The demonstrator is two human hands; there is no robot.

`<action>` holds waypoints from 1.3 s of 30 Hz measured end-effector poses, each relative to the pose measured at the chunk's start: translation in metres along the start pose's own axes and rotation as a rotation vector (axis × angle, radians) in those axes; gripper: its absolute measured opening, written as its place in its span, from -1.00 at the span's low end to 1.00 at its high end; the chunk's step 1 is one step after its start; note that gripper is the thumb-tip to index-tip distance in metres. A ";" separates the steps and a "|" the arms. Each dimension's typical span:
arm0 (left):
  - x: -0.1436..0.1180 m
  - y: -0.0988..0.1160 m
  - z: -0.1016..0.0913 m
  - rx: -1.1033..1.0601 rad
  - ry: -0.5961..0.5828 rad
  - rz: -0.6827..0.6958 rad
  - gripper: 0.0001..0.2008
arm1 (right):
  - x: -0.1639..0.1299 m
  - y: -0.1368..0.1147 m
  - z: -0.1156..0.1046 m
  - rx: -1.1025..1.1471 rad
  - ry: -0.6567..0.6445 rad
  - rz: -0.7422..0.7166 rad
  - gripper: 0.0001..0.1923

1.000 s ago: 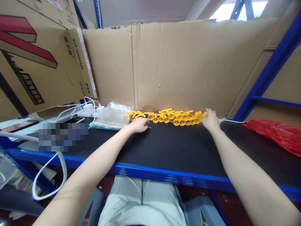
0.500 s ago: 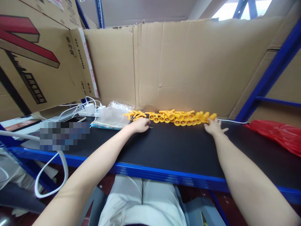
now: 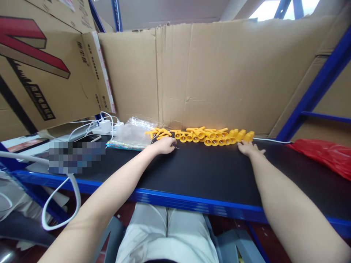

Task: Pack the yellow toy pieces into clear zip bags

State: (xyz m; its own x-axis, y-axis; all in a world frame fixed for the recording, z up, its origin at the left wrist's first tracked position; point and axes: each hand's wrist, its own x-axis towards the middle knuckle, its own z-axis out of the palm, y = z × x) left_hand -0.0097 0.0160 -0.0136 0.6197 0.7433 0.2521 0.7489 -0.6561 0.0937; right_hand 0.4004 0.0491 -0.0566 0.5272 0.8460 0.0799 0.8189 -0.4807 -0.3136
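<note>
My left hand (image 3: 164,145) rests on the black tabletop with its fingers curled closed. Small dark bits like a chain or screws show on both sides of it; what lies inside the fingers is hidden. Just behind this hand is a loose bunch of yellow plastic sticks (image 3: 163,132). Farther right, a stacked row of yellow horn-shaped pieces (image 3: 218,141) lies with round hollow ends facing me. At the right end of that row is my right hand (image 3: 249,148), fingers spread, its fingertips at or against the last yellow pieces (image 3: 248,136).
A clear plastic bag (image 3: 135,131) lies left of the yellow pieces, near white chargers (image 3: 105,126) with cables and a phone (image 3: 87,138). At the right is a red plastic bag (image 3: 323,153). Cardboard (image 3: 219,76) walls the back; a blue rail (image 3: 192,202) edges the front.
Both hands stay in nearly the same places. The right hand's fingers shift slightly at the end of the yellow row. The whole view moves a little.
</note>
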 end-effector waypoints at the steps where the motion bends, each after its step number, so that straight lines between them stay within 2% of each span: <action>1: 0.000 0.000 0.000 0.006 -0.001 0.003 -0.68 | 0.000 -0.001 -0.001 -0.004 -0.014 0.008 -0.38; 10: -0.001 0.002 -0.002 0.031 -0.024 -0.006 -0.67 | -0.002 -0.007 -0.003 -0.023 -0.048 0.104 -0.38; 23: -0.001 0.004 -0.003 0.062 -0.025 0.016 -0.67 | -0.001 -0.004 -0.009 -0.003 -0.061 0.050 -0.42; 35: -0.002 0.005 -0.004 0.045 -0.045 0.000 -0.67 | -0.017 -0.004 -0.012 0.028 -0.044 0.106 -0.42; 39: -0.001 0.003 -0.002 0.051 -0.048 0.001 -0.66 | -0.020 -0.001 -0.010 -0.054 -0.021 0.076 -0.44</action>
State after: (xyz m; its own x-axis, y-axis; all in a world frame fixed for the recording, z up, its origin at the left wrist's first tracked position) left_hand -0.0088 0.0130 -0.0121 0.6298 0.7490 0.2059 0.7587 -0.6500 0.0440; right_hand 0.3918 0.0306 -0.0489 0.5841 0.8108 0.0381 0.7878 -0.5550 -0.2670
